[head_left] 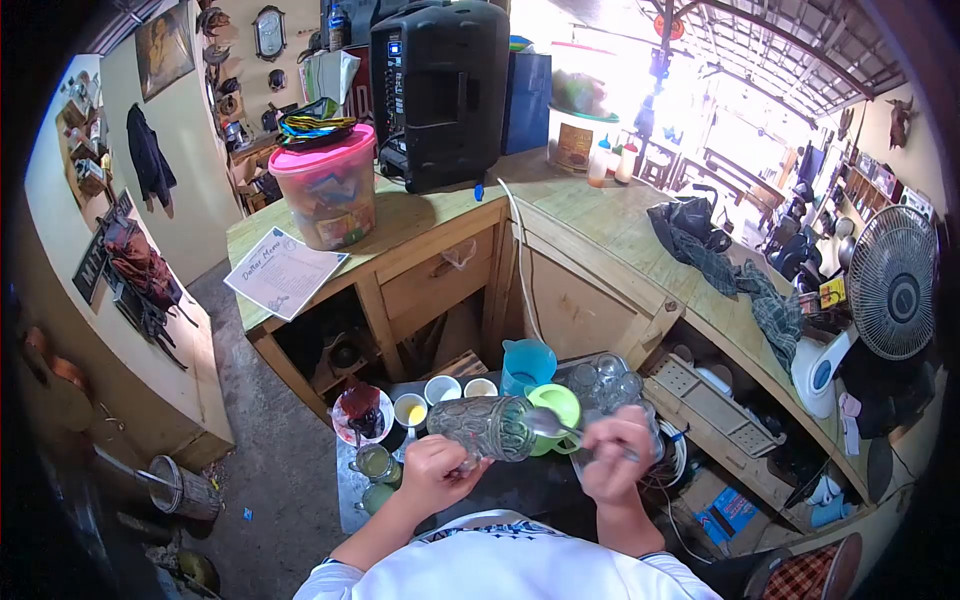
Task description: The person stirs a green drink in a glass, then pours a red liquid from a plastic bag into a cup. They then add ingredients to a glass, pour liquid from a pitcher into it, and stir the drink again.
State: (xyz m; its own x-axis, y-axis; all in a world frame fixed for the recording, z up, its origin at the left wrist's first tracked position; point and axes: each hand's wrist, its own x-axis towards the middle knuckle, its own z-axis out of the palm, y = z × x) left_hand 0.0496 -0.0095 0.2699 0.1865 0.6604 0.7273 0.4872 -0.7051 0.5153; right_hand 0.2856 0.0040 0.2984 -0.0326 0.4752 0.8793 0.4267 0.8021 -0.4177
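A patterned glass jar (482,428) lies tipped sideways over the low table, its mouth to the right. My left hand (440,470) is closed on its lower left end. My right hand (617,455) pinches the handle of a metal spoon (545,421), whose bowl is at the jar's mouth. Behind the spoon sits a light green container (556,402), with a blue pitcher (527,368) just beyond it. To the jar's left are white cups, one cup (410,411) with something yellow inside, and a plate (362,432) with a dark red item.
Clear glasses (606,380) stand right of the pitcher. Beyond the low table (354,512) is a wooden counter (430,222) with a pink-lidded tub (325,190), a black speaker (441,95), a menu sheet (283,272) and a fan (895,285). A bin (183,488) stands at left.
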